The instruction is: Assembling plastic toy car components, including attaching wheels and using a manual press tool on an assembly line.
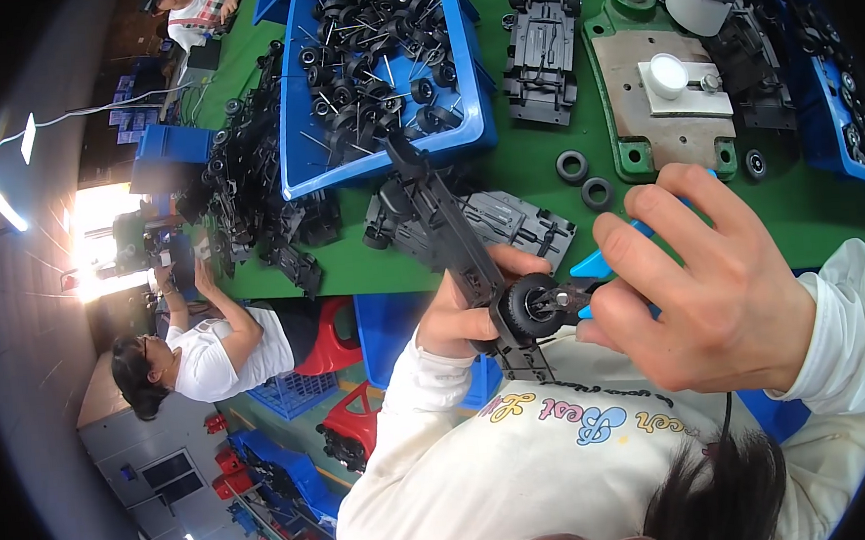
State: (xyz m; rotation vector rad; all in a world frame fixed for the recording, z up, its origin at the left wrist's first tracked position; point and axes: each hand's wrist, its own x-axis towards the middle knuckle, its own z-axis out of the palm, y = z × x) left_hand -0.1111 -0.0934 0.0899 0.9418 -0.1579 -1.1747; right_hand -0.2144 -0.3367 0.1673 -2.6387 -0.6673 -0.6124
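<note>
My left hand (pixel 446 327) is closed round a black toy car chassis (pixel 453 237), held tilted on edge above the near side of the table. A black wheel (pixel 526 307) sits at the chassis's lower end, beside my left thumb. My right hand (pixel 696 279) grips pliers with blue handles (pixel 597 262). The metal jaws reach the middle of that wheel; whether they pinch the axle or only touch it, I cannot tell. Beyond the held chassis, another grey-black chassis (pixel 524 223) lies on the green table.
A blue bin (pixel 486 123) of wheels on axles stands at the back. Right of it are a chassis (pixel 541 53), two loose tyres (pixel 596 194), a green press base (pixel 626 125) with a white cup (pixel 667 75), and another blue bin (pixel 831 152). A co-worker (pixel 225 357) sits at left.
</note>
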